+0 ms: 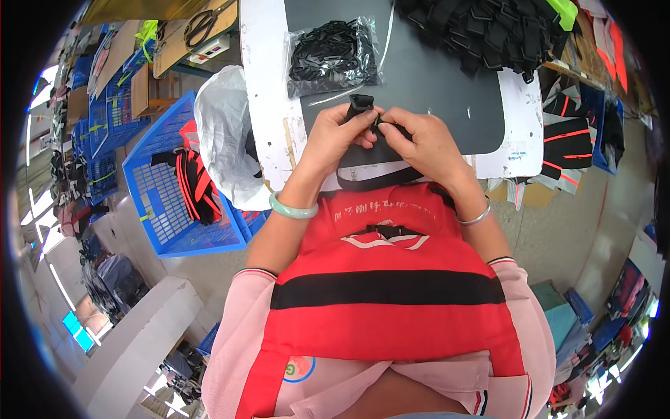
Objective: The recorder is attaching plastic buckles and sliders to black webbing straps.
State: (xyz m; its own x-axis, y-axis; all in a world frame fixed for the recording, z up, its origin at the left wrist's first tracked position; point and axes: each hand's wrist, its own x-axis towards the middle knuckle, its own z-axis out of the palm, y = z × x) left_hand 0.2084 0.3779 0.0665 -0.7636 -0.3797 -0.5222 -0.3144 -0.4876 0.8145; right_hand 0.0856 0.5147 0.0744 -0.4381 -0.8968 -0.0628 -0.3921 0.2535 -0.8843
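Note:
Both hands meet over the near edge of the dark mat (447, 105). My left hand (342, 133) is closed, pinching a black buckle (361, 103) whose hollow end stands up above the thumb. My right hand (422, 140) is closed on a black webbing strap (373, 183), with a dark end showing between its fingers. The strap loops down below my hands, against the red apron (391, 321). Fingers partly hide where strap and buckle meet, so I cannot tell whether the strap is threaded.
Beyond my hands lies a clear plastic bag (331, 59) of small black parts. A heap of black buckles and straps (488, 35) covers the far right. Left of the table stand a white plastic bag (230, 140) and a blue crate (153, 202). Scissors (202, 28) lie at far left.

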